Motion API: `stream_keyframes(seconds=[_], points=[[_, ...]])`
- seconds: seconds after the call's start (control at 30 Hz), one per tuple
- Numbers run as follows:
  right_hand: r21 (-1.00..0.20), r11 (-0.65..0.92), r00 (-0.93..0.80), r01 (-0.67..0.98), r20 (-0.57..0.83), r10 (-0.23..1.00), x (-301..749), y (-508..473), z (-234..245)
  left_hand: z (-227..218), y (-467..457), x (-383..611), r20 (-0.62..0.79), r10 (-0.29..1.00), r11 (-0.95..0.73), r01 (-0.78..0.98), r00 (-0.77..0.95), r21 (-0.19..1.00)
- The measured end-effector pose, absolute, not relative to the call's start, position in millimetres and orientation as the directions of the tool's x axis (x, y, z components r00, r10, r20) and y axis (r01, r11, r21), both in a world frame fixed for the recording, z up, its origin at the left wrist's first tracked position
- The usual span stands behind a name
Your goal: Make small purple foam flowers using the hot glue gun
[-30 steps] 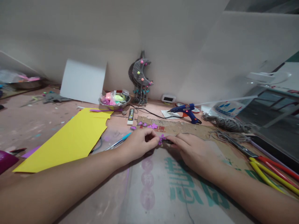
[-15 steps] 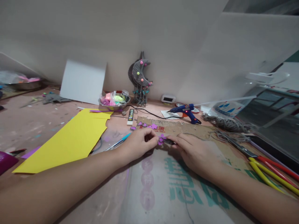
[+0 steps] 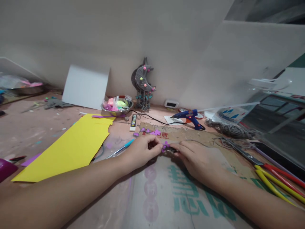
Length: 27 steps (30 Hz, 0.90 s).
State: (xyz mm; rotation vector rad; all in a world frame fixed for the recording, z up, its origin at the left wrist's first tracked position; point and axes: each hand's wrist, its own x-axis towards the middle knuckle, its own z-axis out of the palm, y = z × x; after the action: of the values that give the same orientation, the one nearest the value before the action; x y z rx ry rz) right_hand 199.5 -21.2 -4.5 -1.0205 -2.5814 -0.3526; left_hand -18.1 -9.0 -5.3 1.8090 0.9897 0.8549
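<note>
My left hand (image 3: 144, 150) is closed in a pinch at the edge of a small purple flower (image 3: 166, 145). From the other side, my right hand (image 3: 196, 156) pinches a small dark grey piece (image 3: 172, 149) that meets the flower; its exact kind is too small to tell. Both hands are over a printed cardboard sheet (image 3: 152, 125). Just beyond them lie another purple flower (image 3: 157, 132) and several small purple petal-like pieces (image 3: 142, 129). A blue-capped pen (image 3: 121, 149) rests beside my left wrist.
At the back right stands a blue glue gun (image 3: 189, 117) with its cord. Scissors (image 3: 264, 166) and grey yarn (image 3: 228, 129) lie to the right. Yellow paper (image 3: 66, 146) is on the left. A bowl of colourful clay packets (image 3: 117, 112) sits near a hanging moon ornament (image 3: 142, 79).
The flower has turned slightly between my fingers. Both hands stay in nearly the same place, and the view has tilted slightly.
</note>
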Motion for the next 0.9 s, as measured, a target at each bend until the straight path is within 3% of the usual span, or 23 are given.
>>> stream_keyframes(seconds=[0.67, 0.9], points=[[-0.02, 0.702, -0.628, 0.712, 0.431, 0.649, 203.6, -21.3, -4.7, -5.6, -9.3, -17.1, 0.098, 0.889, -0.218, 0.224, 0.447, 0.95], [0.055, 0.711, -0.657, 0.701, 0.437, 0.614, 201.9, -21.8, -4.5, -3.8, -8.5, -16.3, 0.116, 0.888, -0.25, 0.254, 0.446, 0.935]])
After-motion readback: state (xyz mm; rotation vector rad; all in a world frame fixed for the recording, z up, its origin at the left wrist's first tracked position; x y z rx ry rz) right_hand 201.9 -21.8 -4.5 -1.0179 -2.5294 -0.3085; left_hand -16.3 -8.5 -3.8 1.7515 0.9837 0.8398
